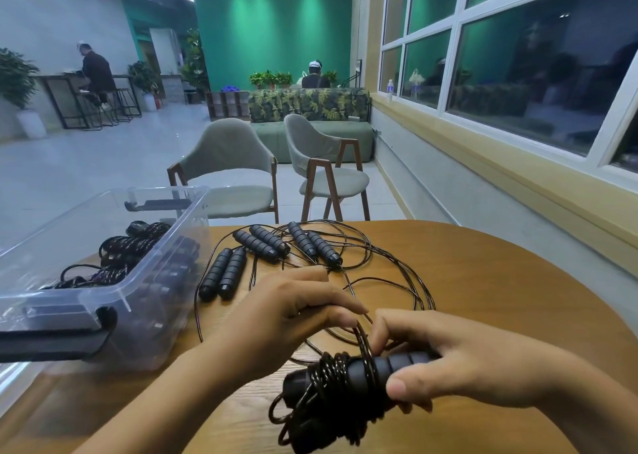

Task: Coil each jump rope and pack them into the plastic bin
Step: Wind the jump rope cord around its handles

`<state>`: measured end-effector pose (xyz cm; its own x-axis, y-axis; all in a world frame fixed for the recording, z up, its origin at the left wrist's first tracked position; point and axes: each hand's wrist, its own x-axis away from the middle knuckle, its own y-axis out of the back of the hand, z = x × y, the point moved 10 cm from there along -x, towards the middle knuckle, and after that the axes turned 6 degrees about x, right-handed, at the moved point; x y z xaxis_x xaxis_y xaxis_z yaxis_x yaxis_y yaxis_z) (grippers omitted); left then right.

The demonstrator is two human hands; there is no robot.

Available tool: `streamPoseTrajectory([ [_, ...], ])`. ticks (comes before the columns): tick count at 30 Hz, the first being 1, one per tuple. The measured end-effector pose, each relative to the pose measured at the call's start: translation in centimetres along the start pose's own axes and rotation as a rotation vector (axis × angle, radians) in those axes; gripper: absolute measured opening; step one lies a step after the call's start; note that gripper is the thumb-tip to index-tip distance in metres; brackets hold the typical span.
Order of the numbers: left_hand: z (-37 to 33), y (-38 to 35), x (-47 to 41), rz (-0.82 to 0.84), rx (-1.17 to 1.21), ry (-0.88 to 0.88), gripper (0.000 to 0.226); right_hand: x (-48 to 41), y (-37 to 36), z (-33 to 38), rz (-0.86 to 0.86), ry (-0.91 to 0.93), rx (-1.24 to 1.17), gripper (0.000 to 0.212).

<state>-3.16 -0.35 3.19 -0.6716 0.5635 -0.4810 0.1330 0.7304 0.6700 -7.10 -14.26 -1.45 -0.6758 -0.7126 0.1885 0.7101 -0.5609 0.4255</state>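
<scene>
- Right hand (459,360): fingers and thumb curled round the foam handles of the wrapped jump rope (345,381), thumb on the near side, fingertips on top.
- Left hand (286,312): fingers curled, tips pinching the cord (360,336) just where it rises off the wraps. The exact pinch is partly masked by the fingers.
- Wrapped jump rope: between both hands, right of the plastic bin (114,288) and nearer the camera. Its handles lie side by side with many cord turns round them. Its lower end is cut off by the frame edge.
- Loose jump ropes (262,243): three pairs of black handles on the tabletop (483,281) just right of the bin, cords tangled in overlapping loops. I cannot tell which cord belongs to which pair.
- Plastic bin: clear, lid off, left of both hands, holding coiled ropes (127,250). The count is unclear through the wall, and the bin's left part is out of frame.
- Two chairs (228,167) stand beyond the bin.
</scene>
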Motion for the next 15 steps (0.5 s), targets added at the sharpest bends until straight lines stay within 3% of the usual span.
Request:
streamPoseTrajectory([
  [5,-0.6,-0.8,-0.9,0.003,0.060,-0.017,0.024,0.1,0.3,0.5,-0.025,0.118,-0.356,0.026],
  [10,7.1,-3.1,2.0,-0.012,-0.016,0.295,0.027,-0.1,1.6,1.1,-0.163,0.219,-0.574,0.032],
  [12,7.6,-3.9,2.3,-0.021,0.031,0.366,0.011,-0.1,2.3,1.0,-0.235,0.228,-0.603,0.044],
  [15,3.2,-4.9,0.9,0.028,0.059,0.300,0.038,0.0,3.5,0.6,-0.367,0.231,-0.623,0.052],
])
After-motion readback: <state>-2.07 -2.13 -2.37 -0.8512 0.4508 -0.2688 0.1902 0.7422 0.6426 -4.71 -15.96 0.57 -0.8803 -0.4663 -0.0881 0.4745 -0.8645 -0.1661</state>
